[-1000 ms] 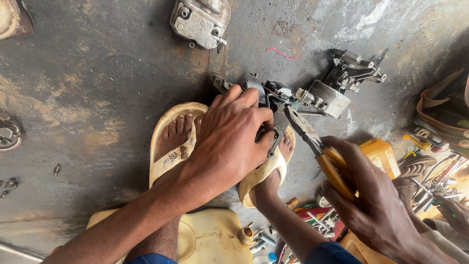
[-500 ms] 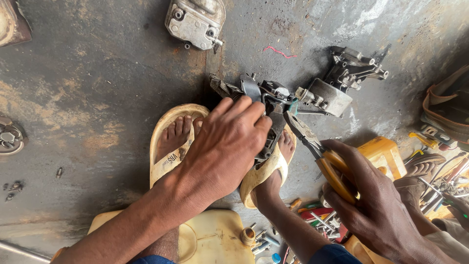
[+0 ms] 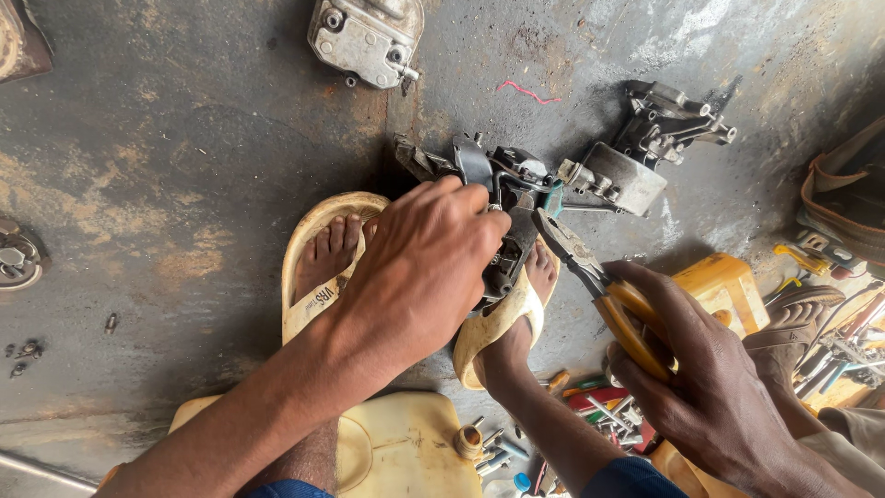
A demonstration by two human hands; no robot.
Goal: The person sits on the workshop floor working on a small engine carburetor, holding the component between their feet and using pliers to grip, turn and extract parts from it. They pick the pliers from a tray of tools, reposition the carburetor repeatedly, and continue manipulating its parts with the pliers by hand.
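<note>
From the head camera, my left hand [image 3: 419, 277] lies clamped over the dark metal assembly [image 3: 502, 207], which sits on the concrete floor [image 3: 184, 138] between my two sandalled feet, just past my toes at twelve o'clock; my right hand [image 3: 701, 387] is clenched round the yellow handles of the pliers [image 3: 599, 277], their nose pointing toward the assembly at ten o'clock. I judge the assembly heavy, rigid and greasy, likely to slip; its solid body under my palm looks the safest hold, not the thin brackets. At twelve o'clock lies a grey metal cover [image 3: 366, 35]; at two o'clock, just beside the assembly, a second cast part [image 3: 636, 152]; loose tools [image 3: 599, 415] crowd five o'clock near a yellow jerrycan [image 3: 724, 286], hemming in my right elbow.
</note>
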